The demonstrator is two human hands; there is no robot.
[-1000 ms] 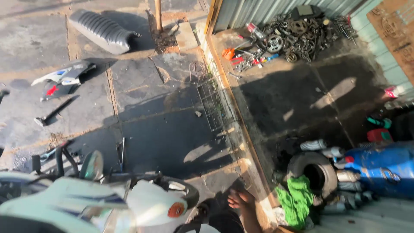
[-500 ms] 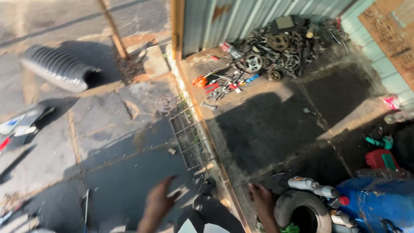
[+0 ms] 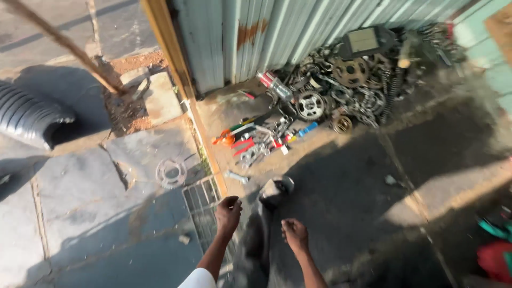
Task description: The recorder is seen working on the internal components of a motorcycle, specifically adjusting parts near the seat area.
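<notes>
Head view: the left hand [image 3: 228,212] is loosely curled, empty, above a grate [image 3: 201,205]. The right hand [image 3: 295,234] is half-closed, holding nothing. Tools [image 3: 260,140] lie well ahead, beside a scrap pile [image 3: 352,88].

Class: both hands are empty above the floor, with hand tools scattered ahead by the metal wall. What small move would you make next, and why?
Probably step forward and reach the right hand toward the scattered hand tools. Both it and the left hand hold nothing and hang well short of the tools, which lie beside the heap of sprockets and gears.
</notes>
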